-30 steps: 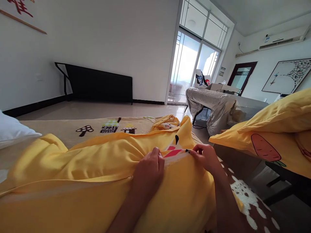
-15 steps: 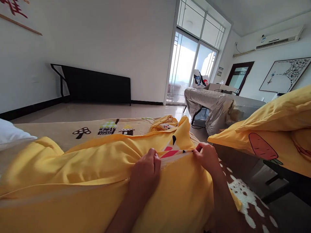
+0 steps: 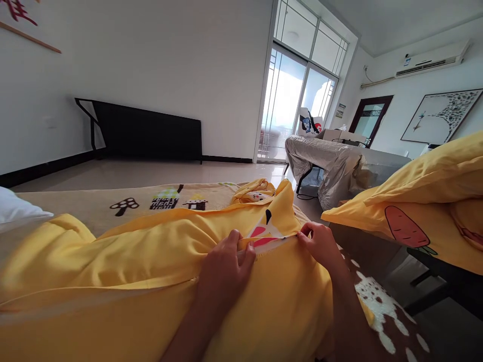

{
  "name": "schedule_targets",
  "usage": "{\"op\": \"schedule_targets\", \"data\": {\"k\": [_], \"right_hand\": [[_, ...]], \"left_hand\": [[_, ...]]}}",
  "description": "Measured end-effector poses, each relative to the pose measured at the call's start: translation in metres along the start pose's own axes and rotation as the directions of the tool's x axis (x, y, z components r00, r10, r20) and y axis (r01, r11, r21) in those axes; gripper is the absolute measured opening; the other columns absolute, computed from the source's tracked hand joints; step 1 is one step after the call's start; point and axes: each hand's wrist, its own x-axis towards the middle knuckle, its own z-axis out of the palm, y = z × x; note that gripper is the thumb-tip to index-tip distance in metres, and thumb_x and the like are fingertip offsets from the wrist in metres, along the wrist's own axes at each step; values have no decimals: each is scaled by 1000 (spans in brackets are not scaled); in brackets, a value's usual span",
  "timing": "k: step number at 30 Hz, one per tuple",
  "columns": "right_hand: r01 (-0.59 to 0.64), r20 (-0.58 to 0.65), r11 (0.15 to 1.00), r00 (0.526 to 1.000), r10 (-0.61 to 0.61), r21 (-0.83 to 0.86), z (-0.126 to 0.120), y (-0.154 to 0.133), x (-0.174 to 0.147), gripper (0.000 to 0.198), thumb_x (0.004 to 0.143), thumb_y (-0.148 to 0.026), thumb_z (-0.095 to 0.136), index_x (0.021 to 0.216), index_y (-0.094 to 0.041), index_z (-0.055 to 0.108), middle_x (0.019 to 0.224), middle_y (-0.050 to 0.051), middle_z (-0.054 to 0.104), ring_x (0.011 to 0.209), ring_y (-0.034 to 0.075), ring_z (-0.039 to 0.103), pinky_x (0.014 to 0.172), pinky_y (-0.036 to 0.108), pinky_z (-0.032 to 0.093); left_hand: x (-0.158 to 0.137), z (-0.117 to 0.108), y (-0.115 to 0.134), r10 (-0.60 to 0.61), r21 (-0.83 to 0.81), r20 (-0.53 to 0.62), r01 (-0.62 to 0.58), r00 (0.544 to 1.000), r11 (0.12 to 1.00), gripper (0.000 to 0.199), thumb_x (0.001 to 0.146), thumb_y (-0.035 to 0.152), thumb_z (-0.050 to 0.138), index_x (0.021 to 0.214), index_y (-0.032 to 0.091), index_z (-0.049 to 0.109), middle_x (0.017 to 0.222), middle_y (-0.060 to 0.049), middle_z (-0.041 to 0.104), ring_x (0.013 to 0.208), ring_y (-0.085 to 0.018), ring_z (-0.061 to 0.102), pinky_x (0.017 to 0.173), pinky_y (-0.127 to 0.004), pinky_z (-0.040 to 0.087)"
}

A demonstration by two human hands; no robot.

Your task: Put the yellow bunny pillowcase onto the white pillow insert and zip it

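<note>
A large yellow duvet cover spreads across the front of the view, with a long pale-lined slit along its edge. My left hand is closed on the cover's edge near the middle, thumb and forefinger around the fold. Farther right, my right hand pinches the same edge between thumb and fingertips. Between the hands the edge runs fairly straight, and a pink and white printed patch shows just behind it. Any small zip pull at the fingertips is too small to make out.
Beneath the cover lies a beige patterned blanket. A white pillow or quilt corner is at the left. Yellow bedding with a carrot print rests at the right. Behind stand a plastic-covered table and a black folded frame.
My left thumb has shifted right and lifted a little along the edge, and less of the pale lining shows between my hands. My right hand keeps its pinch. The view has moved slightly.
</note>
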Motion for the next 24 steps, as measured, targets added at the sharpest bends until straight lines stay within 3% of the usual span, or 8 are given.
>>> {"op": "schedule_targets", "data": {"k": [5, 10, 14, 17, 19, 21, 23, 24], "right_hand": [[17, -24, 1000, 1000, -17, -4, -2, -8, -5, 16, 77, -26, 53, 65, -18, 60, 69, 3, 66, 64, 15, 55, 60, 25, 33], [31, -35, 999, 999, -30, 22, -5, -8, -6, 17, 75, -27, 55, 64, -18, 63, 60, 2, 61, 57, 14, 50, 56, 25, 30], [74, -14, 987, 997, -73, 144, -9, 0, -3, 18, 72, -30, 57, 63, -17, 66, 53, 0, 54, 51, 12, 44, 52, 24, 29], [98, -54, 969, 995, -88, 228, -10, 5, 0, 20, 72, -32, 58, 63, -17, 68, 52, 0, 52, 50, 12, 43, 51, 24, 28], [97, -77, 959, 994, -79, 268, -9, 7, 3, 20, 71, -33, 60, 62, -17, 68, 51, -1, 52, 49, 11, 41, 50, 24, 27], [88, -104, 948, 993, -59, 305, -6, 11, 8, 21, 70, -33, 60, 62, -16, 69, 50, -1, 52, 47, 11, 40, 49, 24, 27], [75, -132, 932, 991, -30, 354, -2, 17, 12, 23, 69, -35, 60, 63, -16, 69, 48, -1, 50, 47, 11, 40, 49, 24, 26], [66, -144, 922, 990, -11, 383, 0, 20, 14, 24, 69, -36, 60, 63, -16, 69, 47, -1, 49, 46, 11, 40, 48, 24, 26]], "left_hand": [[0, 3, -2, 42, 52, -35, -40, 999, 998, 25, 87, 44, 39, 78, 21, 43, 73, -3, 58, 70, -21, 55, 62, -29, 34], [2, 5, -7, 133, 63, -53, -130, 990, 990, 33, 93, 36, 32, 67, 20, 44, 69, -2, 56, 70, -18, 54, 64, -29, 35], [-4, -3, -3, 230, 382, -164, -153, 959, 912, 25, 91, 28, 39, 74, 18, 54, 77, -6, 59, 81, -25, 55, 75, -39, 37], [-9, -9, 21, 337, 521, -251, -167, 907, 837, 19, 86, 14, 42, 91, 18, 60, 91, -8, 61, 89, -27, 55, 80, -43, 36], [-7, -8, 45, 401, 481, -115, -303, 909, 823, 22, 84, 9, 42, 91, 19, 61, 93, -8, 62, 90, -24, 56, 78, -39, 38], [1, -1, 70, 408, 361, 170, -441, 897, 822, 20, 85, 13, 43, 85, 19, 62, 87, -6, 64, 84, -22, 59, 71, -34, 41], [16, 10, 89, 374, 290, 374, -490, 849, 822, 22, 87, 16, 41, 85, 18, 63, 85, -6, 65, 78, -21, 61, 65, -32, 43], [24, 17, 94, 357, 299, 407, -492, 841, 818, 24, 87, 16, 39, 88, 16, 63, 87, -8, 66, 78, -22, 62, 64, -33, 44]]}}
